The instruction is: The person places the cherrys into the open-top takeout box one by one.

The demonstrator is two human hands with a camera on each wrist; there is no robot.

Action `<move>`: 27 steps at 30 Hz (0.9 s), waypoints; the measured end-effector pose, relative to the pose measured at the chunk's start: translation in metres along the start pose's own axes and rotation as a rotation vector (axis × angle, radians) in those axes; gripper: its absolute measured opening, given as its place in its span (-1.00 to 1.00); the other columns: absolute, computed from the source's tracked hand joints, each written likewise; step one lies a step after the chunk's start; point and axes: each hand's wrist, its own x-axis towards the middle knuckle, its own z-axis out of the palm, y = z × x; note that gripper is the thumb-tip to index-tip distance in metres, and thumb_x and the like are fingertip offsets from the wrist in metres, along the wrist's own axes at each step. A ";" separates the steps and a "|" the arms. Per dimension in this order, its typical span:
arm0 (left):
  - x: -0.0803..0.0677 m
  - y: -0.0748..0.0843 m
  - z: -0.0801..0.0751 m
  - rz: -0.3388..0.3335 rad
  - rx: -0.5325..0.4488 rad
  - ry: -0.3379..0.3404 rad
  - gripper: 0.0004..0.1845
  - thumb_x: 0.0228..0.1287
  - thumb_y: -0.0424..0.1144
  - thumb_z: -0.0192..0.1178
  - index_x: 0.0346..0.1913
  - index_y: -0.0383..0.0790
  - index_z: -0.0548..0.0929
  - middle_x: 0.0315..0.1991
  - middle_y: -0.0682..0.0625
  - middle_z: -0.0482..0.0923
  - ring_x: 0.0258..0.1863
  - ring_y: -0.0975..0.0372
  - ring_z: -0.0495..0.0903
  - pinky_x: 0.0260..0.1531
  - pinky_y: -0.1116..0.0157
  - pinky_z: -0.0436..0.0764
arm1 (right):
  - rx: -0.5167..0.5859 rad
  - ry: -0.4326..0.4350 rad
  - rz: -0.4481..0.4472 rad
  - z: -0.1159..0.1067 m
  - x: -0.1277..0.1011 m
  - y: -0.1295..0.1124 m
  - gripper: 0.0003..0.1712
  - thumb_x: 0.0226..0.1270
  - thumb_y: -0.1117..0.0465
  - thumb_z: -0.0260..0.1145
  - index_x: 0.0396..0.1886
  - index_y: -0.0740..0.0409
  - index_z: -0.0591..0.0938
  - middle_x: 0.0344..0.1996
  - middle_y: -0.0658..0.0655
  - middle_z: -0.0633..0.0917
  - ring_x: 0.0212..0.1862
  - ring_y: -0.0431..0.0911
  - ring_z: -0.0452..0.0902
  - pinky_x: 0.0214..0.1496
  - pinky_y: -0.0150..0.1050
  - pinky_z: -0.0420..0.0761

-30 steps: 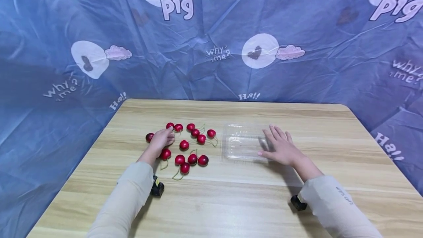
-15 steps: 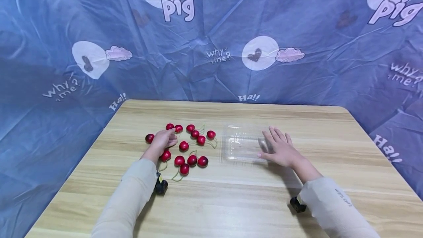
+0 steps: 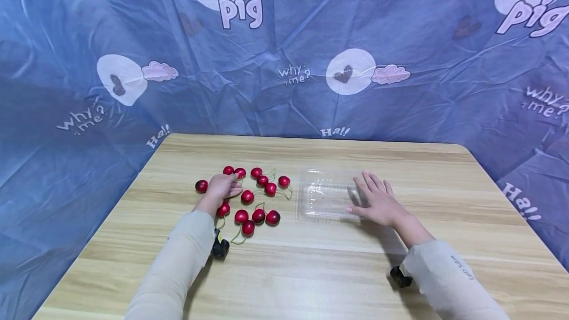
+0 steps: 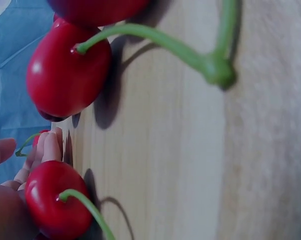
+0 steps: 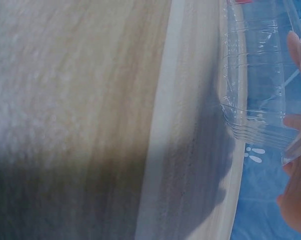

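In the head view my left hand (image 3: pixel 223 187) is low among several red cherries, its fingers pointing right. Its thumb is beside a cherry (image 3: pixel 240 173) at the back; contact cannot be told. The left wrist view shows the thumb and straight fingers (image 4: pixel 51 148) apart, a small cherry's green stem (image 4: pixel 21 150) visible in the gap. Closer to that camera are a cherry (image 4: pixel 58 200) by the palm and a larger-looking cherry (image 4: pixel 68 70). My right hand (image 3: pixel 378 201) rests with spread fingers on the right end of a clear plastic container (image 3: pixel 324 191), which holds nothing visible.
Other cherries, some with joined stems, lie between the left hand and the container, such as a front cherry (image 3: pixel 248 228) and a far-left cherry (image 3: pixel 201 186). The wooden table (image 3: pixel 302 270) ends at a blue printed cloth (image 3: pixel 266 98) behind.
My left hand has shifted a little to the right among the cherries, towards the back ones. The right hand and the container have stayed in place.
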 end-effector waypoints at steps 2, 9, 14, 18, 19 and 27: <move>0.001 0.000 0.000 -0.001 -0.001 0.006 -0.59 0.26 -0.29 -0.09 0.06 -0.56 0.27 -0.21 -0.34 0.47 -0.32 0.08 0.58 -0.23 0.28 0.55 | 0.000 0.001 -0.001 0.000 0.000 0.000 0.03 -0.01 -0.31 0.12 0.27 0.29 0.07 0.25 0.40 -0.05 0.26 0.23 -0.24 0.18 0.25 -0.27; 0.000 0.002 0.001 0.005 0.007 0.020 -0.60 0.27 -0.32 -0.11 0.06 -0.57 0.26 -0.20 -0.35 0.46 -0.36 0.11 0.59 -0.22 0.28 0.55 | -0.009 -0.004 -0.001 -0.001 0.000 0.000 0.03 -0.01 -0.32 0.11 0.27 0.29 0.07 0.25 0.40 -0.05 0.25 0.24 -0.22 0.18 0.25 -0.24; -0.001 0.002 -0.001 0.007 0.019 0.040 -0.63 0.26 -0.33 -0.11 0.04 -0.56 0.30 -0.13 -0.37 0.44 -0.35 0.13 0.59 -0.21 0.31 0.54 | -0.005 -0.007 0.000 -0.002 0.000 -0.001 0.04 -0.02 -0.32 0.12 0.27 0.29 0.07 0.25 0.40 -0.05 0.25 0.25 -0.23 0.18 0.24 -0.24; -0.002 0.002 -0.003 0.012 0.015 0.056 -0.66 0.24 -0.35 -0.11 -0.01 -0.57 0.33 -0.16 -0.35 0.47 -0.39 0.15 0.59 -0.22 0.32 0.55 | -0.004 -0.005 -0.003 -0.003 0.000 -0.002 0.03 -0.02 -0.31 0.13 0.27 0.29 0.08 0.25 0.40 -0.04 0.25 0.24 -0.22 0.18 0.24 -0.23; -0.001 0.001 -0.003 0.015 0.014 0.059 -0.67 0.24 -0.36 -0.12 -0.03 -0.57 0.34 -0.19 -0.35 0.49 -0.40 0.16 0.59 -0.22 0.31 0.55 | -0.006 -0.005 -0.005 -0.003 0.000 -0.002 0.03 -0.02 -0.31 0.13 0.27 0.30 0.08 0.25 0.40 -0.04 0.25 0.25 -0.22 0.18 0.24 -0.23; -0.002 -0.001 -0.006 0.038 0.006 0.075 -0.70 0.22 -0.41 -0.10 -0.08 -0.62 0.36 -0.40 -0.27 0.55 -0.54 0.19 0.59 -0.31 0.31 0.58 | -0.014 -0.010 -0.004 -0.004 -0.001 -0.003 0.03 -0.02 -0.32 0.12 0.27 0.30 0.08 0.25 0.40 -0.04 0.25 0.24 -0.22 0.18 0.24 -0.23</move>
